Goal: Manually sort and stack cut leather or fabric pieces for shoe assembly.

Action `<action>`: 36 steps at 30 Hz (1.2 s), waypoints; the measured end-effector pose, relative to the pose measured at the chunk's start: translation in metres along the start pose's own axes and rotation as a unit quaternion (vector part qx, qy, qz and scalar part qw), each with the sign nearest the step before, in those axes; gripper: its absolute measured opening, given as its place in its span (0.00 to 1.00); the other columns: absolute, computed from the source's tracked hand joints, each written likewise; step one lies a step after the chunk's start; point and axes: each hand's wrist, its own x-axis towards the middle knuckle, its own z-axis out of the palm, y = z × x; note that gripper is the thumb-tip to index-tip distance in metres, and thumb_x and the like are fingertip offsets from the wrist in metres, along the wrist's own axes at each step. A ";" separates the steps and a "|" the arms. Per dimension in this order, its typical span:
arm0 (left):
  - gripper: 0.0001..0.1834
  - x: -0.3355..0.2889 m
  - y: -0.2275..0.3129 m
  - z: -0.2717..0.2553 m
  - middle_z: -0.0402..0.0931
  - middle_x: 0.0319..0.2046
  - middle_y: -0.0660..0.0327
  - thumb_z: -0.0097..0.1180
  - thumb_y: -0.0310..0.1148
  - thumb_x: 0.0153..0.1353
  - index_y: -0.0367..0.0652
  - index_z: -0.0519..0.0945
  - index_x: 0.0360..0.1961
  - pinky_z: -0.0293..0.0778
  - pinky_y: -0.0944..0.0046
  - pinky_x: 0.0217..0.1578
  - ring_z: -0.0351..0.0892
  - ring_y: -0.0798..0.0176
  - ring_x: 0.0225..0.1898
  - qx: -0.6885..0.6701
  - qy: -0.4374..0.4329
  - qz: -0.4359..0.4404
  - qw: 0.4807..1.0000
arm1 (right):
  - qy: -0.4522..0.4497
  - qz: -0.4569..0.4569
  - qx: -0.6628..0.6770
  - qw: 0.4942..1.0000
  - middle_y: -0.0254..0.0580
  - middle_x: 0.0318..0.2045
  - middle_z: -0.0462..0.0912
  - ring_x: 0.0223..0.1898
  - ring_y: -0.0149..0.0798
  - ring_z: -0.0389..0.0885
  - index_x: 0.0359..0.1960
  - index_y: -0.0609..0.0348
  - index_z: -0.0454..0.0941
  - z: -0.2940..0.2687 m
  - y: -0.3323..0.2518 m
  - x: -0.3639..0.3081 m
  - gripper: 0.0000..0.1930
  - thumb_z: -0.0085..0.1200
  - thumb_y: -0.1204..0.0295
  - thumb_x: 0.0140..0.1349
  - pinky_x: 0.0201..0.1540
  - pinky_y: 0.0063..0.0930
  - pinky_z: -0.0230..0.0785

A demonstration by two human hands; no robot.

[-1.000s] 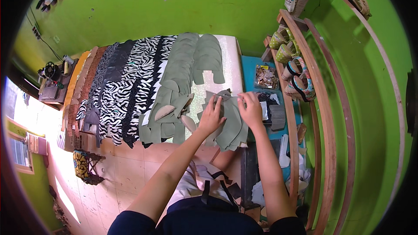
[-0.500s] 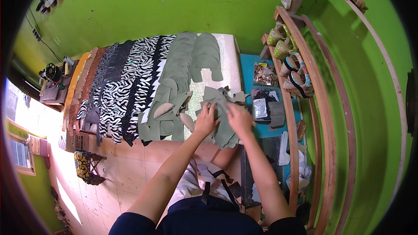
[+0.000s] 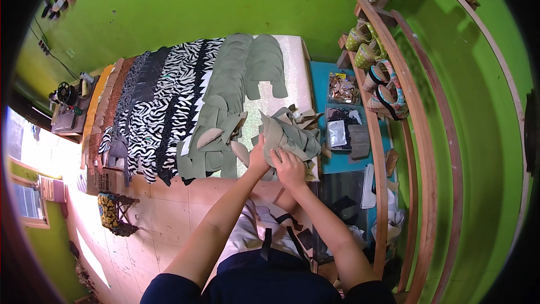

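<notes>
A loose bundle of grey-green cut material pieces (image 3: 298, 135) is gathered at the table's near right, its pieces overlapping at different angles. My left hand (image 3: 259, 159) grips the bundle's left edge, its thumb side against the pieces. From the near side, my right hand (image 3: 289, 169) has its fingers bent over the pieces; its thumb is hard to see. Left of the bundle lie more grey-green pieces (image 3: 212, 160), with a pale beige curved piece (image 3: 241, 153) close to my left wrist. Farther back, overlapping rows of arched grey-green pieces (image 3: 228, 70) lie on the table (image 3: 292, 65).
Leftward run rows of zebra-print pieces (image 3: 149, 115), then dark, brown and orange ones. A clear box of small parts (image 3: 343, 88) and a tray with packets (image 3: 337, 133) sit on the blue surface at right. Beside them rises a wooden rack (image 3: 413, 124) holding patterned shoes (image 3: 388, 101).
My hands have drawn the grey-green pieces together into a raised bundle. The right hand has moved left and nearer, close beside the left hand. The view has shifted slightly.
</notes>
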 end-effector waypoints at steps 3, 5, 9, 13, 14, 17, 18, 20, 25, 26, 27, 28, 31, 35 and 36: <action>0.29 -0.002 -0.007 0.000 0.61 0.47 0.45 0.53 0.38 0.47 0.43 0.62 0.51 0.72 0.50 0.32 0.74 0.44 0.35 -0.005 0.005 0.006 1.000 | -0.014 0.000 -0.013 1.000 0.41 0.38 0.75 0.39 0.39 0.74 0.44 0.56 0.72 -0.001 -0.005 0.000 0.16 0.46 0.71 0.51 0.39 0.30 0.68; 0.29 -0.002 -0.006 -0.001 0.61 0.47 0.46 0.52 0.39 0.47 0.43 0.62 0.51 0.72 0.50 0.32 0.74 0.44 0.34 -0.009 -0.004 0.008 1.000 | 0.004 -0.007 -0.042 0.999 0.37 0.39 0.74 0.38 0.37 0.71 0.43 0.53 0.75 -0.004 -0.010 0.000 0.17 0.47 0.72 0.49 0.39 0.31 0.65; 0.29 0.000 -0.005 -0.002 0.59 0.51 0.48 0.49 0.36 0.50 0.43 0.58 0.54 0.73 0.53 0.31 0.75 0.46 0.35 0.006 -0.003 0.011 1.000 | 0.026 -0.047 -0.061 0.997 0.31 0.39 0.72 0.37 0.34 0.68 0.45 0.49 0.75 0.001 -0.021 -0.024 0.18 0.46 0.71 0.50 0.40 0.30 0.60; 0.29 0.001 0.000 0.000 0.59 0.52 0.52 0.48 0.34 0.51 0.44 0.57 0.55 0.73 0.53 0.31 0.75 0.46 0.35 0.001 0.033 0.036 0.999 | 0.073 -0.049 -0.091 0.992 0.26 0.36 0.72 0.36 0.32 0.68 0.46 0.45 0.75 0.001 -0.020 -0.031 0.17 0.47 0.70 0.52 0.40 0.29 0.56; 0.29 0.001 -0.001 0.000 0.59 0.52 0.52 0.48 0.34 0.51 0.44 0.57 0.55 0.73 0.53 0.31 0.75 0.46 0.35 0.001 0.033 0.036 0.999 | 0.077 -0.041 -0.092 0.992 0.26 0.36 0.72 0.37 0.31 0.68 0.45 0.44 0.76 0.000 -0.019 -0.030 0.16 0.47 0.69 0.52 0.40 0.29 0.56; 0.30 0.002 0.002 -0.002 0.59 0.52 0.52 0.48 0.35 0.50 0.44 0.57 0.56 0.74 0.54 0.30 0.76 0.46 0.34 0.001 0.034 0.029 0.999 | 0.063 -0.034 -0.075 0.995 0.26 0.35 0.72 0.37 0.30 0.68 0.42 0.45 0.77 -0.003 -0.014 -0.025 0.15 0.49 0.69 0.51 0.39 0.29 0.56; 0.30 0.002 0.003 -0.003 0.60 0.51 0.52 0.49 0.35 0.50 0.44 0.57 0.56 0.73 0.53 0.32 0.75 0.46 0.36 0.006 0.026 0.029 0.999 | 0.063 -0.033 -0.076 0.995 0.26 0.35 0.72 0.37 0.30 0.68 0.42 0.45 0.77 -0.003 -0.011 -0.024 0.15 0.49 0.69 0.51 0.39 0.29 0.56; 0.31 0.002 0.004 -0.004 0.60 0.51 0.52 0.50 0.35 0.49 0.44 0.58 0.56 0.73 0.53 0.34 0.74 0.46 0.38 0.010 0.020 0.028 0.999 | 0.060 -0.034 -0.057 0.996 0.27 0.38 0.73 0.40 0.30 0.69 0.44 0.47 0.75 -0.005 -0.005 -0.021 0.16 0.46 0.67 0.52 0.41 0.30 0.56; 0.32 0.005 0.006 -0.009 0.62 0.48 0.49 0.52 0.33 0.47 0.43 0.59 0.55 0.70 0.52 0.42 0.69 0.44 0.45 0.017 0.078 0.093 0.992 | 0.079 -0.038 -0.020 0.996 0.28 0.33 0.73 0.34 0.31 0.71 0.39 0.48 0.77 -0.013 0.000 -0.013 0.13 0.49 0.69 0.50 0.38 0.30 0.58; 0.32 0.006 0.004 -0.009 0.62 0.48 0.49 0.52 0.33 0.47 0.43 0.59 0.55 0.70 0.52 0.42 0.69 0.44 0.45 0.018 0.081 0.091 0.992 | 0.091 -0.042 -0.003 0.995 0.28 0.30 0.72 0.31 0.31 0.71 0.36 0.47 0.78 -0.014 -0.001 -0.009 0.11 0.52 0.71 0.49 0.37 0.29 0.58; 0.32 0.008 0.002 -0.009 0.62 0.47 0.48 0.54 0.32 0.46 0.43 0.59 0.55 0.70 0.52 0.42 0.69 0.43 0.44 0.017 0.073 0.100 0.992 | 0.092 -0.044 -0.002 0.995 0.28 0.30 0.72 0.31 0.31 0.71 0.36 0.47 0.78 -0.015 -0.001 -0.007 0.11 0.52 0.71 0.49 0.37 0.29 0.58; 0.33 0.009 0.007 -0.011 0.62 0.46 0.47 0.55 0.31 0.45 0.44 0.59 0.55 0.70 0.52 0.42 0.69 0.42 0.43 0.014 0.063 0.110 0.992 | 0.111 -0.025 -0.003 0.994 0.29 0.30 0.72 0.31 0.32 0.71 0.36 0.48 0.79 -0.016 0.003 -0.006 0.11 0.53 0.72 0.48 0.37 0.30 0.59; 0.34 0.006 0.021 -0.019 0.61 0.46 0.46 0.59 0.30 0.44 0.43 0.60 0.54 0.70 0.51 0.41 0.70 0.41 0.43 -0.049 0.045 0.031 0.997 | 0.133 0.014 -0.017 0.991 0.30 0.30 0.72 0.31 0.33 0.72 0.35 0.48 0.78 -0.024 0.019 0.000 0.11 0.53 0.72 0.48 0.36 0.30 0.60; 0.36 0.004 0.019 -0.028 0.63 0.45 0.46 0.61 0.31 0.43 0.43 0.59 0.54 0.70 0.50 0.41 0.70 0.41 0.42 -0.041 0.052 0.041 0.997 | 0.120 0.013 -0.027 0.992 0.30 0.30 0.72 0.32 0.34 0.72 0.35 0.47 0.78 -0.026 0.030 -0.001 0.10 0.53 0.73 0.49 0.36 0.30 0.62; 0.33 0.003 0.019 -0.030 0.66 0.43 0.46 0.60 0.32 0.44 0.43 0.61 0.53 0.70 0.51 0.41 0.71 0.42 0.42 -0.048 0.051 0.041 0.997 | 0.105 -0.006 -0.023 0.994 0.30 0.29 0.73 0.32 0.34 0.72 0.35 0.47 0.78 -0.026 0.031 -0.003 0.10 0.53 0.73 0.49 0.36 0.30 0.62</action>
